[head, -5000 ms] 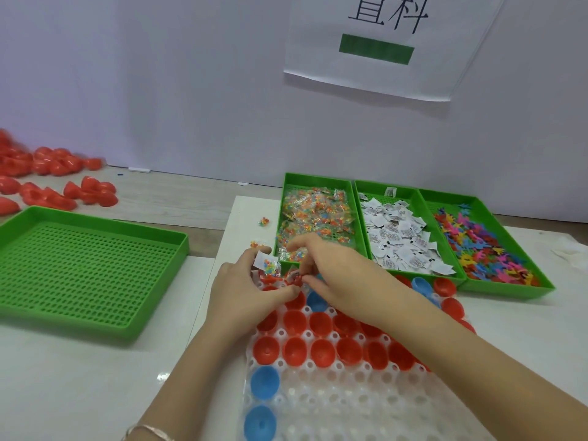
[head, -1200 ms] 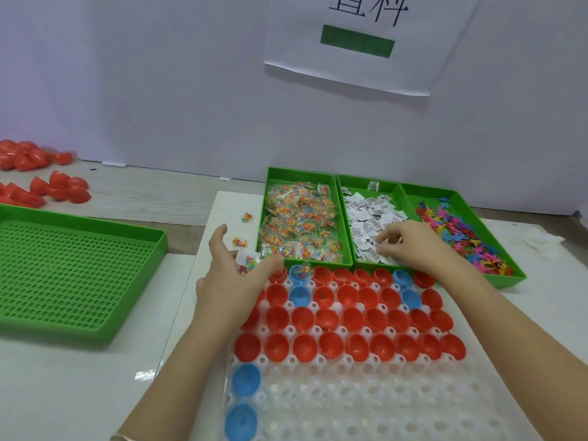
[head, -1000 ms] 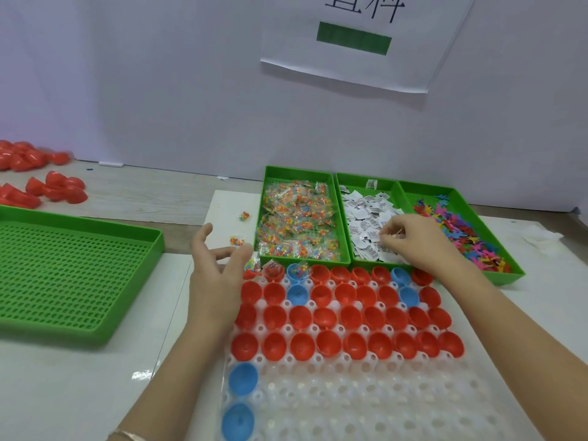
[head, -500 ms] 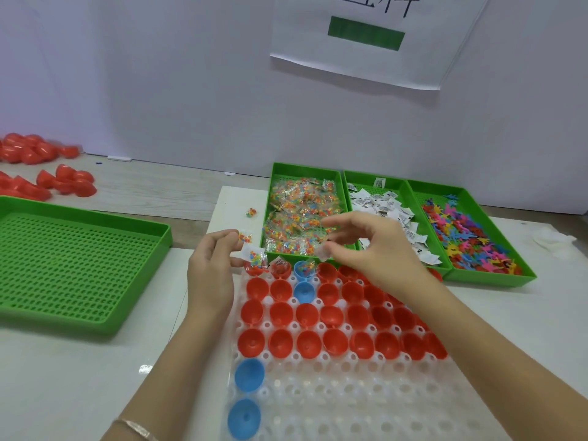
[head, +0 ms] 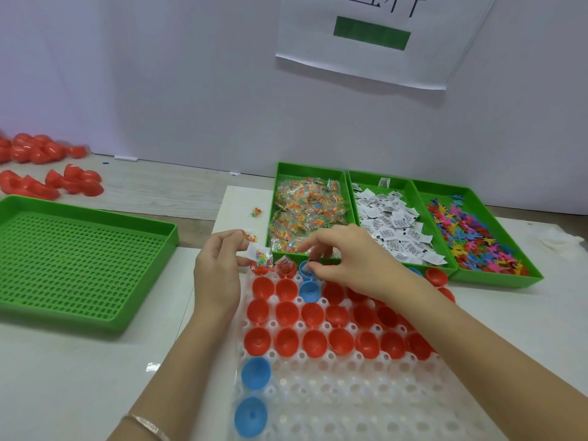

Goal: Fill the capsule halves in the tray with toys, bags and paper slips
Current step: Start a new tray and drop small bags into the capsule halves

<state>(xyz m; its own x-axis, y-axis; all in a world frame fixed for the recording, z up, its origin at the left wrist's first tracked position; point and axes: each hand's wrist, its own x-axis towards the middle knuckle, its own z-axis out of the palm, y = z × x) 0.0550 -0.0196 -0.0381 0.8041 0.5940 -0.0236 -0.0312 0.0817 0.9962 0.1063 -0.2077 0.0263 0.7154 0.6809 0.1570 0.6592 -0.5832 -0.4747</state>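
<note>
A clear white tray (head: 318, 393) holds rows of red capsule halves (head: 286, 342) and a few blue capsule halves (head: 256, 374). My left hand (head: 219, 272) pinches a small bag of coloured beads (head: 259, 253) just above the tray's far left corner. The two far-left red halves (head: 286, 269) hold a bag and a slip. My right hand (head: 346, 259) reaches over the far row, its fingertips pinched together over a blue half (head: 306, 271); the paper slip it carries is mostly hidden by the fingers.
Three green bins stand behind the tray: bags (head: 308, 214), paper slips (head: 391, 224), colourful toys (head: 477, 240). A large green perforated tray (head: 79, 259) lies at the left, with loose red capsule halves (head: 47, 173) beyond it. Two stray bags (head: 255, 212) lie on the table.
My right hand took a slip from the middle bin and brought it left and down to the blue half in the far row. My left hand closed its fingers on a bag.
</note>
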